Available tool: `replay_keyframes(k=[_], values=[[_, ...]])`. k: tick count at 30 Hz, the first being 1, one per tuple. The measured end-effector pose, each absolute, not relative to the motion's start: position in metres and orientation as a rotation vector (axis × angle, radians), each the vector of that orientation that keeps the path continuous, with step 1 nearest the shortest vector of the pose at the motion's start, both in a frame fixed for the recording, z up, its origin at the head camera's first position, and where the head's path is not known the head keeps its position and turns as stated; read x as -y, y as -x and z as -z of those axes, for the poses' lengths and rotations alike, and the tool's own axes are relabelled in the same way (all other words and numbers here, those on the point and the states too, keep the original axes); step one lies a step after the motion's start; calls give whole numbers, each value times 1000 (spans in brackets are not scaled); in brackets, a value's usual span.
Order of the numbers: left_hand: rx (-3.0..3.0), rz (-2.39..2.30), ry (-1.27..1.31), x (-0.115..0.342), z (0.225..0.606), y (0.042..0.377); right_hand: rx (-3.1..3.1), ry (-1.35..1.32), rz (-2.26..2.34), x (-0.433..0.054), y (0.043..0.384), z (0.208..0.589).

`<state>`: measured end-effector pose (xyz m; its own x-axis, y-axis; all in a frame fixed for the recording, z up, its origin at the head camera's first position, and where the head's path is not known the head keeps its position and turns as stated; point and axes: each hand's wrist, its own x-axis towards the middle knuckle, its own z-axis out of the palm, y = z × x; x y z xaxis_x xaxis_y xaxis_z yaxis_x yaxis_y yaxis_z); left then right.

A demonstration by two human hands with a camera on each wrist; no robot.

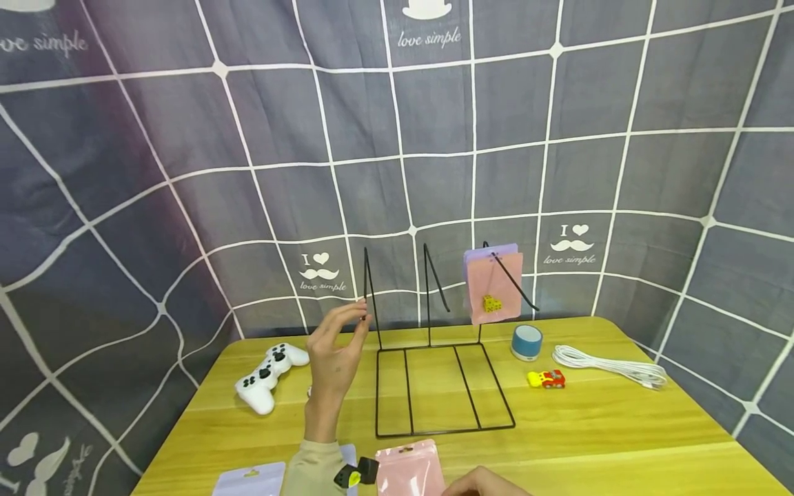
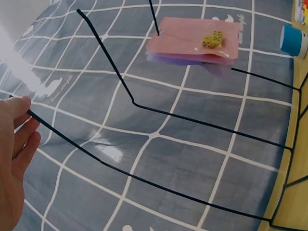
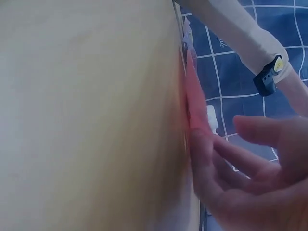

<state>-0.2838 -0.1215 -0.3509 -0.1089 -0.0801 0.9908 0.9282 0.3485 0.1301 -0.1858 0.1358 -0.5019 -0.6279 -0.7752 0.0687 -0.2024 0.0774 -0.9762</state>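
Before me, a black rack [image 1: 408, 390] stands on a table [image 1: 577, 427]. The left hand [image 1: 335, 351] pinches the tip of the rack's left prong between thumb and fingers. The right hand [image 1: 484, 483], thumb spread from its fingers, touches a pink bag [image 1: 409, 470] lying in front of the rack. On the rack's right prong hangs a pink pouch [image 1: 480, 289]. Left of the rack: a gamepad [image 1: 267, 375]; right: a speaker [image 1: 526, 344], toy car [image 1: 547, 379] and cable [image 1: 611, 365].

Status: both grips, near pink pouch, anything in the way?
Left grip pinching left wire prong. Right grip touching near pink pouch, unhung. Possible obstruction: hanging pouches on right prong.
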Motion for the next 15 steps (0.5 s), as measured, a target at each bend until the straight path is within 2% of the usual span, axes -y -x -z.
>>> replay_keyframes(k=[15], values=[[1410,1051,834,122,351,282,-2181,522,1685,-137,182,483]])
